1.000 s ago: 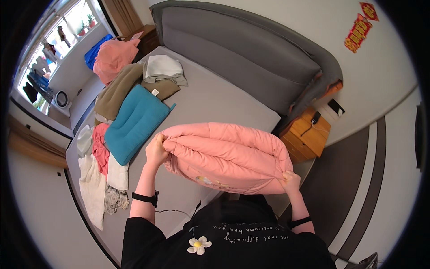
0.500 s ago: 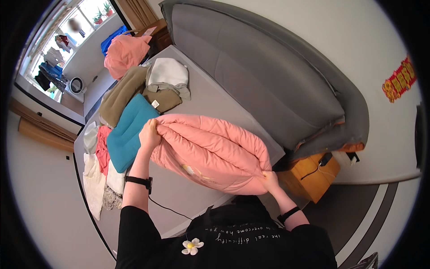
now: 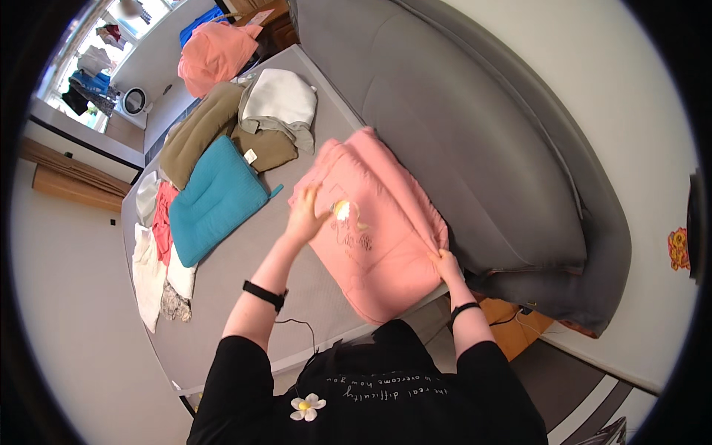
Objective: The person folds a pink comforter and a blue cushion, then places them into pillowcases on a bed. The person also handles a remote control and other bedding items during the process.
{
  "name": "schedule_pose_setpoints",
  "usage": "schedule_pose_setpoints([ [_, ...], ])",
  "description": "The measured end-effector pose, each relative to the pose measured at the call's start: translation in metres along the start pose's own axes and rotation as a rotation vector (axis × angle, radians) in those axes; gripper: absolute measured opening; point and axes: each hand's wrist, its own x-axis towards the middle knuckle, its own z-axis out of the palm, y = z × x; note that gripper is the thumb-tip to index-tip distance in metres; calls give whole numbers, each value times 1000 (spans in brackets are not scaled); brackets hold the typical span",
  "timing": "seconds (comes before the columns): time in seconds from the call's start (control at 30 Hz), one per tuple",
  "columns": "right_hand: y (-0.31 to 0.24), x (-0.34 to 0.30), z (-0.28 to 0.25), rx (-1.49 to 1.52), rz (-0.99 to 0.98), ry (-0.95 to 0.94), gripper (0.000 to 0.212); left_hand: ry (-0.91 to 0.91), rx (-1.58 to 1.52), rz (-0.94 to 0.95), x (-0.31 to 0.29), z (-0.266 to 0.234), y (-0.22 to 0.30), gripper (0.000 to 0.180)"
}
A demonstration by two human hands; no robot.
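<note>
A pink padded quilt, folded into layers with a small printed picture on top, lies at the right side of the bed, against the grey headboard. My left hand is open at the quilt's left edge, fingers spread over it. At the near right edge, my right hand is closed on the quilt's border. To the left of the quilt lies a flat teal pillow, apart from both hands.
Beyond the teal pillow are olive pillows and a white and grey folded cloth. Loose white and pink clothes line the bed's left edge. The grey padded headboard rises at right, with a wooden nightstand below its near end.
The quilt has gone from being held up between both hands to lying on the bed near the headboard. My left hand has let go of its corner and opened; my right still grips.
</note>
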Motion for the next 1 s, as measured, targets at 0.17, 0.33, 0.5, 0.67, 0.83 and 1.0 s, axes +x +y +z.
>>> schedule_pose_setpoints([
  [0.17, -1, 52, -19, -108, 311, -215, 75, -218, -145, -439, -94, 70, -46, 74],
  [0.33, 16, 20, 9, -425, 192, -209, 82, -369, -165, -758, -178, 119, -63, 74],
  [0.5, 52, 29, 56, 256, 165, -237, 58, -418, -166, -750, -187, 134, -61, 72],
  [0.67, -37, 8, 22, 835, 235, -313, 48, -312, -166, -761, -187, 127, -75, 69],
  [0.83, 33, 10, -39, 645, 322, -225, 45, -262, -268, -807, -173, 120, -79, 68],
  [1.0, 42, 21, -43, -324, 18, 110, 47, -330, -275, -823, -178, 128, -68, 67],
])
